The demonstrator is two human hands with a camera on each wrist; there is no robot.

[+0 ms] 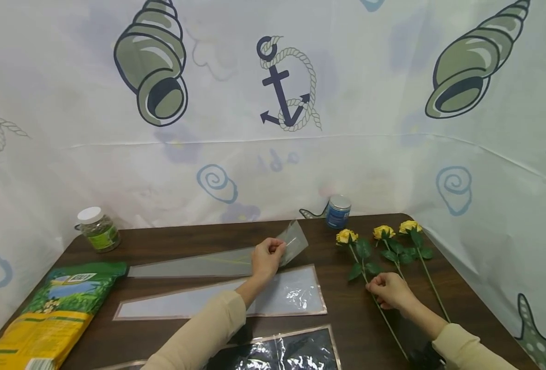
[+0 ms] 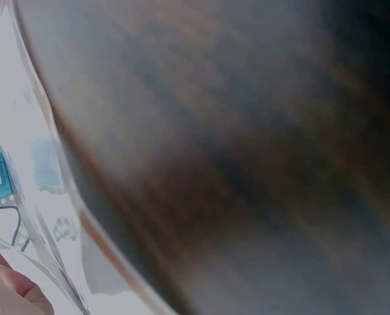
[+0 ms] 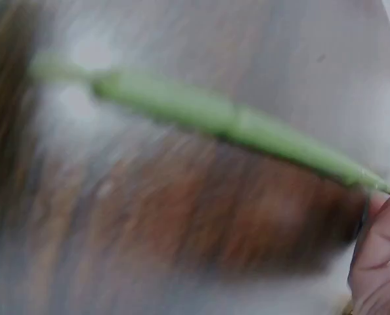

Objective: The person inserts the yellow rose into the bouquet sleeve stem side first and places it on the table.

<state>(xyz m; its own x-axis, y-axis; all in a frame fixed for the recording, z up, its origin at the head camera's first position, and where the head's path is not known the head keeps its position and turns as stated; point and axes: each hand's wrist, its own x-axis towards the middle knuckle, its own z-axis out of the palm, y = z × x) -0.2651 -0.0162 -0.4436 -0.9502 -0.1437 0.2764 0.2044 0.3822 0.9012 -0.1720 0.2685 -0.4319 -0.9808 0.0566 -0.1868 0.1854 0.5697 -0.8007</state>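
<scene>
Three yellow roses (image 1: 383, 232) with thin green stems lie on the right part of the dark, wood-grained table (image 1: 344, 293); the right hand (image 1: 388, 290) pinches the stem of the leftmost one between thumb and fingers. To their left I count three flat sheets: one grey sheet (image 1: 185, 264), translucent, and one white sheet (image 1: 296, 290) and one black sheet (image 1: 277, 353), both glossy. The left hand (image 1: 267, 257) has its fingertips clamped on the grey sheet's raised right end. Farther back are one blue can (image 1: 338, 211) and one transparent jar (image 1: 99, 231).
</scene>
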